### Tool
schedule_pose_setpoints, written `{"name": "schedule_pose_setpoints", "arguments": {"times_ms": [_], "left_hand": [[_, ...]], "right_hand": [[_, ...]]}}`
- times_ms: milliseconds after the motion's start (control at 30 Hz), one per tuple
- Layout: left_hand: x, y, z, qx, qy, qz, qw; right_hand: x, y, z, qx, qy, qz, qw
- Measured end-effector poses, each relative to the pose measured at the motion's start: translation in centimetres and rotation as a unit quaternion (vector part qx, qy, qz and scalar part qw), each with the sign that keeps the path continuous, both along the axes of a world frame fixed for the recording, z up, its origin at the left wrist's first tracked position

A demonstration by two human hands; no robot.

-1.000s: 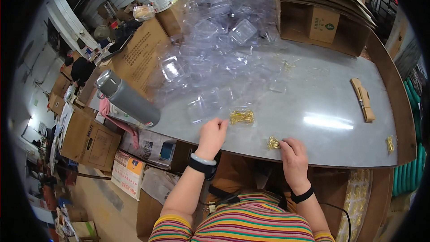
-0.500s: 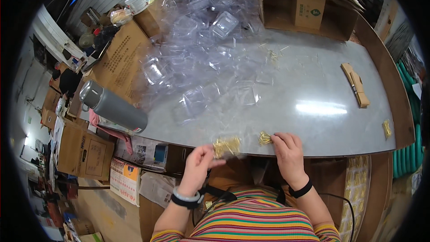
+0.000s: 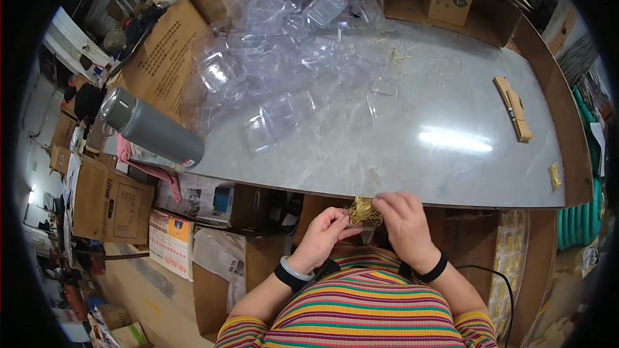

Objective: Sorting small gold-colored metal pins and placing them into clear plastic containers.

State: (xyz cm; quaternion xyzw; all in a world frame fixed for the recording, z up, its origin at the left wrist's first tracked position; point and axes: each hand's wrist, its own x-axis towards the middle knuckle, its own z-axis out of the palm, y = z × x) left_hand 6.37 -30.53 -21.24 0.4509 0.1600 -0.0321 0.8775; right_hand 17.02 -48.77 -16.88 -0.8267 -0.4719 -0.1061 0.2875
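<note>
In front of my body, at the near table edge, a bunch of thin gold wire pieces (image 3: 365,212) sits between my two hands, apparently in a small clear plastic box whose outline is hard to make out. My left hand (image 3: 322,234) pinches its left side with thumb and fingers. My right hand (image 3: 407,227) is closed, curled over the right side with fingertips against the gold pieces; what lies beneath them is hidden. A heap of clear plastic boxes (image 3: 274,45) covers the far left of the grey table (image 3: 438,174). A small gold pack (image 3: 555,176) lies at the right edge.
A grey bottle (image 3: 151,130) lies tilted at the table's left edge. Loose gold pieces (image 3: 401,53) are scattered farther back. A tan folded strip (image 3: 514,109) lies at right. An open cardboard box (image 3: 451,0) stands behind, and a tray of gold packs (image 3: 510,258) sits below the table.
My left hand has brought the box of gold pieces right and toward my body. My right hand, which held a separate gold bundle, has come down to meet it.
</note>
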Motion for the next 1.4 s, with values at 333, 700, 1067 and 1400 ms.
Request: {"name": "schedule_pose_setpoints", "arguments": {"times_ms": [333, 700, 1067, 1400], "left_hand": [[-3.4, 1.0, 3.0, 0.089, 0.013, 0.007, 0.996], [8.0, 0.8, 3.9, 0.492, -0.098, 0.030, 0.865], [8.5, -0.2, 3.5, 0.763, -0.234, 0.028, 0.602], [8.5, -0.8, 3.0, 0.756, -0.243, 0.013, 0.607]], "right_hand": [[-2.5, 1.3, 0.3, 0.088, 0.045, 0.068, 0.993], [3.9, 1.8, -1.1, 0.148, 0.072, -0.055, 0.985], [2.5, 0.8, -0.6, 0.153, 0.073, -0.165, 0.972], [0.9, 0.4, -0.5, 0.103, 0.094, -0.126, 0.982]]}}
